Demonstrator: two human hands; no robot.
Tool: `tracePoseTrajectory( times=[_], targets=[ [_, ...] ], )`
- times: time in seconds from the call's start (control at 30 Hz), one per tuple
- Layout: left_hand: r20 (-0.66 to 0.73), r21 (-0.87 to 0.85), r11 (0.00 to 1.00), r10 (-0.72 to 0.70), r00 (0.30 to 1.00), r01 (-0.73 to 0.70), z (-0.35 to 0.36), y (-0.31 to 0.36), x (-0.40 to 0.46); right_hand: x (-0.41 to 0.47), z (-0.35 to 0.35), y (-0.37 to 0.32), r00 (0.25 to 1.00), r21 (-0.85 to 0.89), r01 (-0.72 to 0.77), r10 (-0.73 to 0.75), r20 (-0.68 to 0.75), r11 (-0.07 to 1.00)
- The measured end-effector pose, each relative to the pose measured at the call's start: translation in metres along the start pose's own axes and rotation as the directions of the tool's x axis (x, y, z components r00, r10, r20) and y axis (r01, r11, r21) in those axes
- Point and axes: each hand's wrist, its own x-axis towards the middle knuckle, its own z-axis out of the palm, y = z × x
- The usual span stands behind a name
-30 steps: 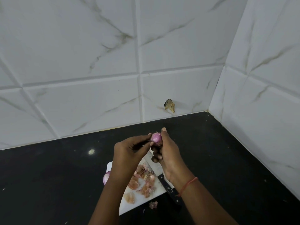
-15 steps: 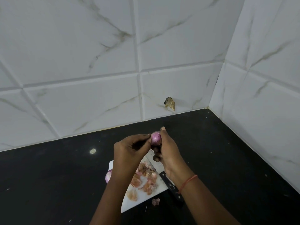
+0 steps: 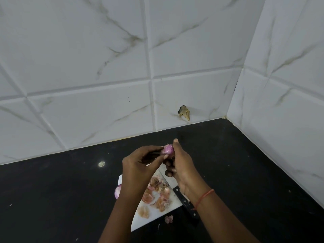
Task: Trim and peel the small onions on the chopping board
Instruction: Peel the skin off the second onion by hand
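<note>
I look down at two bare hands raised above a black surface [image 3: 70, 199] in a corner of white marbled wall tiles [image 3: 87, 67]. My right hand [image 3: 182, 165] holds a small pink onion [image 3: 167, 149], thumb pointing up behind it. My left hand [image 3: 138, 163] pinches at the onion's near side with thumb and fingertips. Below the hands lies a white chopping board [image 3: 145, 220], strewn with papery orange-pink onion skins [image 3: 157, 193]. A knife [image 3: 185, 202] with a black riveted handle rests along the board's right edge, partly hidden by my right wrist, which wears a red thread [image 3: 204, 197]. Another onion [image 3: 118, 191] peeks out at the board's left edge. One scrap of peel [image 3: 168, 219] lies just off the board.
</note>
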Motion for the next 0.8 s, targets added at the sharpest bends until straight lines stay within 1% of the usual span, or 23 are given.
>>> tracePoseTrajectory(
  times=[0.17, 0.27, 0.4, 0.5, 0.6, 0.67, 0.73, 0.8],
  targets=[
    [-0.043, -0.008, 1.000, -0.014, 0.999, 0.014, 0.002, -0.001, 0.000, 0.002, -0.001, 0.001, 1.000, -0.028, -0.008, 0.009, 0.012, 1.000],
    [-0.024, 0.006, 0.999, -0.036, 0.999, 0.036, 0.004, -0.002, 0.001, 0.000, -0.003, 0.001, 1.000, -0.043, 0.010, -0.010, 0.021, 0.999],
    [0.036, 0.079, 0.994, -0.076, 0.996, 0.073, 0.005, -0.005, 0.003, -0.004, -0.007, -0.001, 0.999, -0.049, 0.031, -0.029, 0.043, 0.998],
    [0.055, 0.130, 0.984, -0.128, 0.990, 0.120, 0.006, -0.008, 0.005, -0.005, -0.008, -0.002, 0.998, -0.045, 0.007, -0.004, 0.061, 0.999],
    [0.018, 0.128, 0.981, -0.151, 0.988, 0.147, 0.006, -0.010, 0.006, -0.006, -0.011, -0.002, 0.992, -0.027, -0.019, 0.022, 0.125, 0.999],
    [-0.030, 0.134, 0.974, -0.180, 0.983, 0.182, 0.006, -0.013, 0.006, -0.006, -0.014, -0.002, 0.986, -0.014, -0.019, 0.021, 0.166, 1.000],
    [-0.080, 0.154, 0.964, -0.204, 0.976, 0.215, 0.003, -0.018, 0.006, -0.005, -0.016, -0.002, 0.983, 0.005, -0.007, 0.006, 0.183, 1.000],
    [-0.097, 0.193, 0.956, -0.207, 0.974, 0.222, -0.001, -0.022, 0.005, -0.004, -0.018, -0.002, 0.982, 0.025, 0.010, -0.014, 0.191, 1.000]
  ],
)
